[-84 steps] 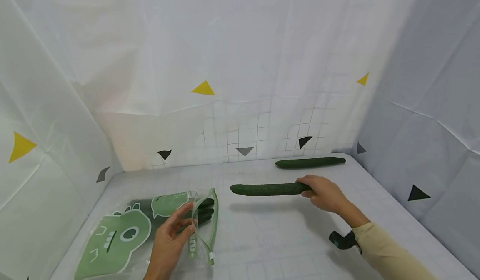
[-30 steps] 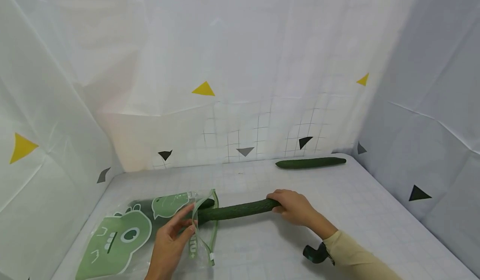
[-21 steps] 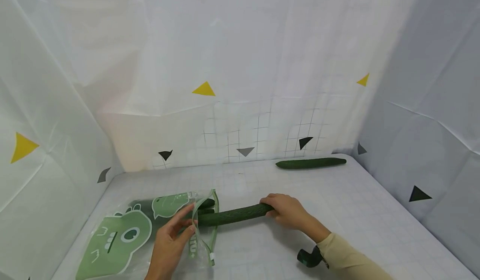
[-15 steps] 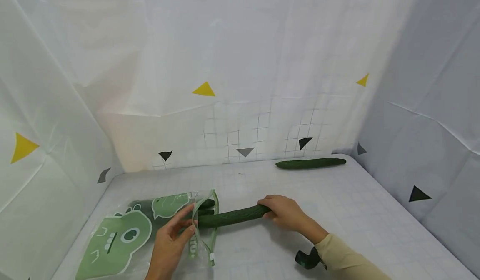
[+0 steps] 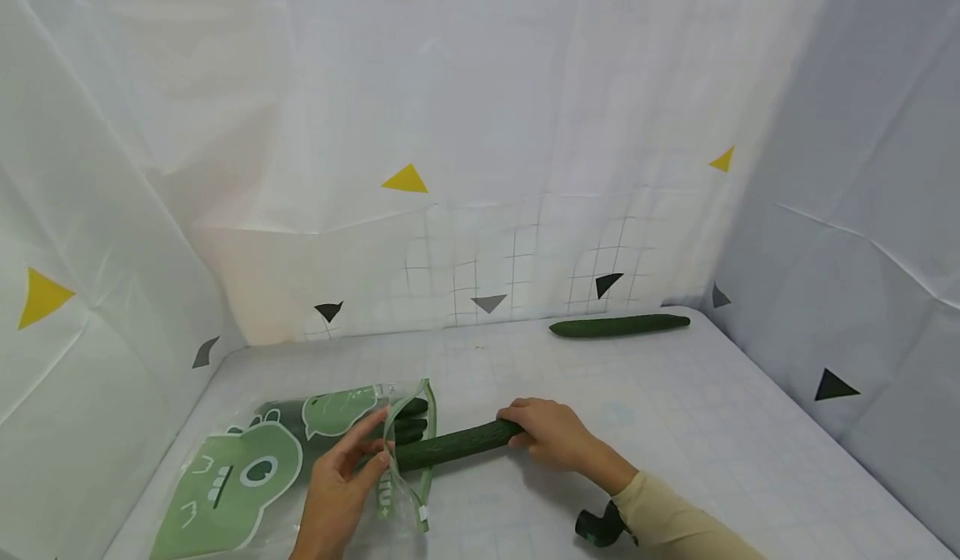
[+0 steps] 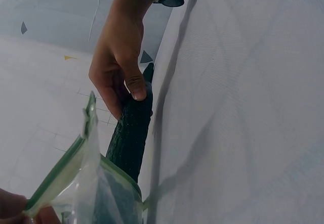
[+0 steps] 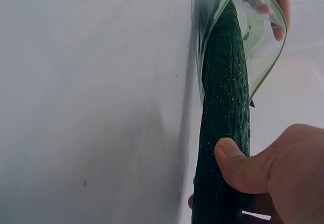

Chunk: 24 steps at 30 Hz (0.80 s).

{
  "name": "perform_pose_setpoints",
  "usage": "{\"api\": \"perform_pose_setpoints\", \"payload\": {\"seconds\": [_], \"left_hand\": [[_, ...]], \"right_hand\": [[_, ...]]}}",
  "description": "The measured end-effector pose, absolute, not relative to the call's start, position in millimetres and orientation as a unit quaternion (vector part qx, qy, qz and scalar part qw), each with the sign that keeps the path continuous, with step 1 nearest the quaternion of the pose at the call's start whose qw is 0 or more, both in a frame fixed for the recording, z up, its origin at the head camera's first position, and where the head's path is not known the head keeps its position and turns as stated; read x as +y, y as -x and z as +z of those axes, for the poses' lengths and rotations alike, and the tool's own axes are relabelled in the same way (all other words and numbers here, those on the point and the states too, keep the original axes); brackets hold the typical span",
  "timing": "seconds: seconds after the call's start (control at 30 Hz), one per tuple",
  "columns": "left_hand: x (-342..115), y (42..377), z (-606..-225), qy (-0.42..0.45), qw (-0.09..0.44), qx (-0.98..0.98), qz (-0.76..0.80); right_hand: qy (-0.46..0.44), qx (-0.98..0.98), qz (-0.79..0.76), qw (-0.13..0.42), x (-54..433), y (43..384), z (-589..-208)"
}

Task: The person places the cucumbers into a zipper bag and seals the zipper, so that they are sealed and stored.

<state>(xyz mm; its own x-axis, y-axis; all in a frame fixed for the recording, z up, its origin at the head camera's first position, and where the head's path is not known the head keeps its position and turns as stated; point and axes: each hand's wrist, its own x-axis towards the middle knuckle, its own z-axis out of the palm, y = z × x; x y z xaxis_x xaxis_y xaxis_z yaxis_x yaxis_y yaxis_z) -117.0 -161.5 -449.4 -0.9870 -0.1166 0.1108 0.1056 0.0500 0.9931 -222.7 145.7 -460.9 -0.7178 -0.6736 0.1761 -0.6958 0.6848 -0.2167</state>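
Note:
A long dark green cucumber [image 5: 457,445] runs into the mouth of a clear zip bag [image 5: 225,493] printed with a green cartoon creature. Its outer end is gripped by my right hand [image 5: 551,435], thumb on one side and fingers on the other, as the right wrist view shows. My left hand [image 5: 337,481] pinches the upper edge of the bag's mouth, and the green zip strip [image 5: 429,452] gapes apart. Inside the bag, more cucumbers [image 5: 411,422] lie behind the held one. The held cucumber's inner tip is hidden by the bag and my left fingers.
Another cucumber [image 5: 619,326] lies at the back right of the white table [image 5: 480,352]. White sheets with yellow, black and grey triangles stand at the back and both sides. A dark wrist camera [image 5: 600,527] sits under my right wrist, close to the table.
My right hand has carried the cucumber leftward and down from above the table, and its front end has entered the bag. My left hand has kept its place on the bag's edge.

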Motion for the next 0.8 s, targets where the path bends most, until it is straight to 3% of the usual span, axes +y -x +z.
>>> {"api": "perform_pose_setpoints", "payload": {"seconds": [0.47,0.8], "left_hand": [[-160.8,117.3,-451.1,-0.004,0.084,-0.726,-0.683],[-160.2,117.6,-452.2,-0.001,0.092,-0.73,-0.678]], "right_hand": [[-0.38,-0.916,0.127,0.035,129.2,216.1,-464.4],[-0.385,-0.91,0.149,0.037,159.0,228.7,-464.8]]}}
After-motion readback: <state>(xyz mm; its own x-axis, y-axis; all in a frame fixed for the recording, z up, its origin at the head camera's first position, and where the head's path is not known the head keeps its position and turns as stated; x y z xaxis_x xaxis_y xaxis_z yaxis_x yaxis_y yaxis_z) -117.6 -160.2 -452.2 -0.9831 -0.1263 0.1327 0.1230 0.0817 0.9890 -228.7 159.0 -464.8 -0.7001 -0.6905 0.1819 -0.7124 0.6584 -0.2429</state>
